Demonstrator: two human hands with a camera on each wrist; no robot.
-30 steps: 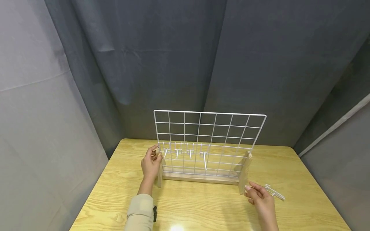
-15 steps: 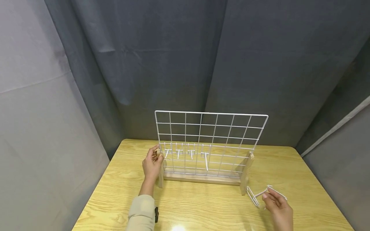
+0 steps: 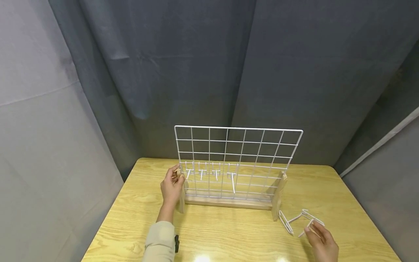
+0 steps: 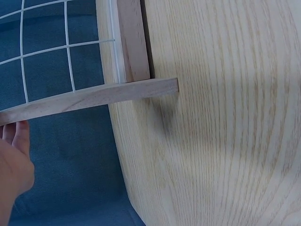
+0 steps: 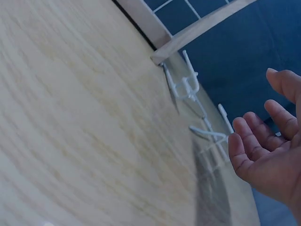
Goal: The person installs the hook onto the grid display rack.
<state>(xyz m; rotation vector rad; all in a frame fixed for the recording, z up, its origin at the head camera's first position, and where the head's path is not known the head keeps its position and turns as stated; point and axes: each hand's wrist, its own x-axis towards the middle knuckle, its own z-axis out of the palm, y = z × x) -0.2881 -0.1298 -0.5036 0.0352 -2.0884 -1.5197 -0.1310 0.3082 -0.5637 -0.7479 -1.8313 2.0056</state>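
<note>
A white wire grid rack (image 3: 235, 128) stands upright in a pale wooden base. My left hand (image 3: 172, 186) grips its left wooden side post (image 4: 94, 95), thumb in front and fingers behind. Several small white hooks (image 3: 216, 174) hang in a row on the grid, and one longer hook (image 3: 232, 182) hangs right of them. On the table by the rack's right foot lie two loose white wire hooks, the nearer-to-rack hook (image 3: 285, 222) and the other hook (image 3: 307, 214). My right hand (image 3: 323, 243) hovers close beside that second hook, thumb apart from the loosely bent fingers (image 5: 244, 155).
The yellow wood-grain table (image 3: 229, 236) has rounded far corners. Dark grey curtain (image 3: 196, 72) hangs behind it, with lighter grey cloth (image 3: 49, 145) on the left. The right wooden post (image 3: 277, 198) of the rack stands left of the loose hooks.
My right hand has let go of a hook beside the rack's right foot and moved right, past the second hook. My left hand keeps its grip on the post.
</note>
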